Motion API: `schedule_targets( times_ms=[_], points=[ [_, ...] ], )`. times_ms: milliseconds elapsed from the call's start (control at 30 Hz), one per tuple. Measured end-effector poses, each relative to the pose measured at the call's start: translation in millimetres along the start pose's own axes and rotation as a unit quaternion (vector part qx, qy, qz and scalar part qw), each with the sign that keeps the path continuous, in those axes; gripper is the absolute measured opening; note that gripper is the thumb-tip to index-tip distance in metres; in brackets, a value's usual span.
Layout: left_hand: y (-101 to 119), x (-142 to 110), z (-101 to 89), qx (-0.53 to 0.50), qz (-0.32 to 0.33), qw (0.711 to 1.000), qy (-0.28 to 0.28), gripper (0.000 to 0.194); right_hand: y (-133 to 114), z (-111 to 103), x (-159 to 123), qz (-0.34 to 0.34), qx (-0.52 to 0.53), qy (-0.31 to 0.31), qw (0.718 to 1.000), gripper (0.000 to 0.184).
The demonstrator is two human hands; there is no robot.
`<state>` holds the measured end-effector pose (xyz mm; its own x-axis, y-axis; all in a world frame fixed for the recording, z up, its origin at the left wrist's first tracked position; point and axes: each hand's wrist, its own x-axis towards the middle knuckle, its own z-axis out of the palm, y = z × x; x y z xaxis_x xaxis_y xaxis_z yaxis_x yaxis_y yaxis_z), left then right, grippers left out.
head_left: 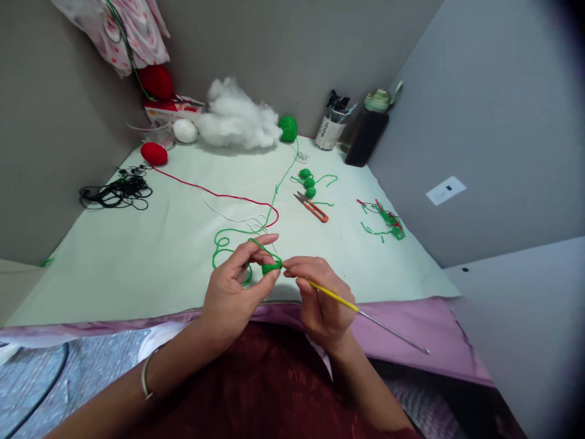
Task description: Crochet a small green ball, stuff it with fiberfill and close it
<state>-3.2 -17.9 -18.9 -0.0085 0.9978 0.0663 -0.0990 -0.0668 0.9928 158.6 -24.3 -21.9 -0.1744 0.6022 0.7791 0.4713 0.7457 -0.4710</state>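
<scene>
Cord (130, 190), black and tangled, lies farthest left on the pale surface (173, 262), then a smooth, egg-round red yarn ball (154, 154). Further right, over the front of the surface, I see the left hand (234, 289), its grip pinched on a small, tightly stitched green crochet piece (270, 268), which I judge light, soft and stretchy, best held by its edge. Just beside, the right hand's (325, 299) grip is clamped round a slim, stiff, yellow-handled hook (338, 298).
</scene>
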Motion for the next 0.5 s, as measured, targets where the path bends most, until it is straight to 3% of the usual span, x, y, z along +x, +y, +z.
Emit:
schedule_targets(
  times_ms=[100,167,267,333,400,500],
  points=[
    [4.9,1.8,-0.1,-0.074,-0.056,0.995,-0.030,0.053,-0.2,2.6,-6.4,-0.044,-0.096,-0.010,0.994,0.023],
    [9.0,3.9,-2.6,-0.161,-0.141,0.973,-0.082,0.063,-0.8,4.1,-8.6,-0.064,-0.122,-0.001,0.990,0.026],
    [14.8,7.1,-8.6,-0.250,-0.246,0.927,-0.132,0.063,-2.1,4.9,-5.2,0.001,-0.013,0.050,0.999,0.023],
    [17.9,8.4,-11.5,-0.259,-0.252,0.924,-0.123,0.057,-2.8,5.1,0.0,0.095,0.111,0.099,0.984,0.023],
    [20.0,8.7,-11.8,-0.248,-0.223,0.937,-0.106,0.054,-2.7,6.0,5.0,0.168,0.223,0.124,0.952,0.022],
    [19.9,7.7,-8.2,-0.226,-0.184,0.951,-0.106,0.054,-1.9,9.1,8.5,0.206,0.294,0.097,0.928,0.018]
  ],
)
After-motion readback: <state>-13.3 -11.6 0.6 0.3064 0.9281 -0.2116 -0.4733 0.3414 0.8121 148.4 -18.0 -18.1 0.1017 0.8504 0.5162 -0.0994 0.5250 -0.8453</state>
